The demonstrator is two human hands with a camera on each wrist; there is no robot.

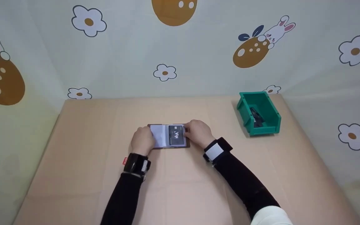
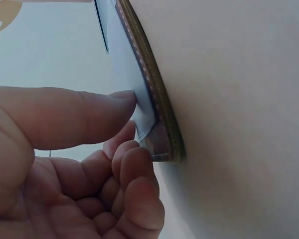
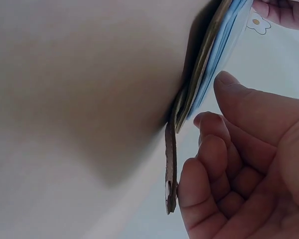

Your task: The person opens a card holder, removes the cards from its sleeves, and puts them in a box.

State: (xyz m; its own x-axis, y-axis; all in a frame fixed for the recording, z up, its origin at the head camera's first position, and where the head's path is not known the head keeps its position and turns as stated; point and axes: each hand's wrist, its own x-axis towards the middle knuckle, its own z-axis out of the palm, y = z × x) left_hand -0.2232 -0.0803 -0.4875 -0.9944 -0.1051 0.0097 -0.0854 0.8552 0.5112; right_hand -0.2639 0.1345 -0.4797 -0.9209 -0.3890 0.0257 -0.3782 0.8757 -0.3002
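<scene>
A brown card holder (image 1: 187,146) with stitched edging lies spread flat on the table, with pale translucent sleeves inside. A black card (image 1: 176,140) marked "Vip" sits on its right half. My left hand (image 1: 143,140) grips the left edge; in the left wrist view its thumb (image 2: 122,105) presses the inner sleeve, with the other fingers curled by the corner. At the right edge is my right hand (image 1: 198,132), its thumb and curled fingers at the sleeves' border. A snap strap (image 3: 171,169) sticks out beside those fingers in the right wrist view.
A green open-front bin (image 1: 262,129) stands at the back right of the table (image 1: 105,187), holding dark items (image 1: 256,117) too small to make out. Behind the table hangs a patterned curtain (image 1: 127,47) with flowers and rabbits.
</scene>
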